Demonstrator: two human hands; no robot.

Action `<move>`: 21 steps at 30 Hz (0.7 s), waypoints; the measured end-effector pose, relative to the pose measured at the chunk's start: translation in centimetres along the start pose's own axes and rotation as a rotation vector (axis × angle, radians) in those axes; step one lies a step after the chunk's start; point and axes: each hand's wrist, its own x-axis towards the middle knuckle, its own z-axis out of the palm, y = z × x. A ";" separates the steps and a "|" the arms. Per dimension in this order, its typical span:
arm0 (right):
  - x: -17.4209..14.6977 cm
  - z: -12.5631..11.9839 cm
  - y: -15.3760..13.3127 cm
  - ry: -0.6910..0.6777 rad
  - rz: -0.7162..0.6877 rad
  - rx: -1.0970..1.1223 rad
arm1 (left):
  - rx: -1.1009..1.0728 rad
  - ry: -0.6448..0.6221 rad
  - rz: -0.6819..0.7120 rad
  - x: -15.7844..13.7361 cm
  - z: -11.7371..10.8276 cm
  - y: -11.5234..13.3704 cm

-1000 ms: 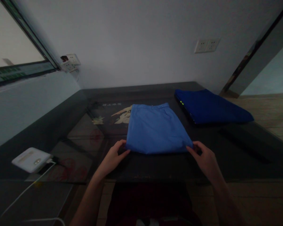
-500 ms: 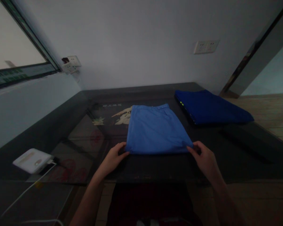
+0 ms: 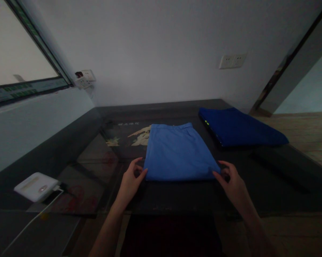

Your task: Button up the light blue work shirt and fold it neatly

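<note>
A light blue folded garment with a waistband at its far end lies flat on the dark table in front of me. At its near left corner is my left hand. The thumb tip touches the cloth edge, and the index finger is raised apart from it. My right hand is at the near right corner, its thumb tip on the cloth and its index finger lifted away from the thumb. The other fingers of both hands are partly hidden.
A dark blue folded cloth lies at the right of the table. To the left sits a white box-shaped device with a white cable. Wall sockets are on the wall behind.
Both hands have loosened at the garment's near corners, with the index fingers now lifted. The garment stays where it lay; the view has tilted up slightly.
</note>
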 end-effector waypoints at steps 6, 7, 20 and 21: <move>0.0 -0.1 -0.3 -0.006 -0.004 -0.008 | 0.174 0.026 0.130 -0.3 0.1 0.1; 0.0 -0.2 -0.4 -0.007 -0.012 -0.009 | 0.213 0.045 0.164 -0.3 0.1 0.1; 0.0 0.4 0.6 -0.060 -0.276 -0.241 | 0.566 -0.079 0.280 -0.4 0.0 -1.1; -0.1 0.4 0.7 -0.049 -0.283 -0.293 | 0.572 -0.083 0.279 -0.5 0.1 -1.2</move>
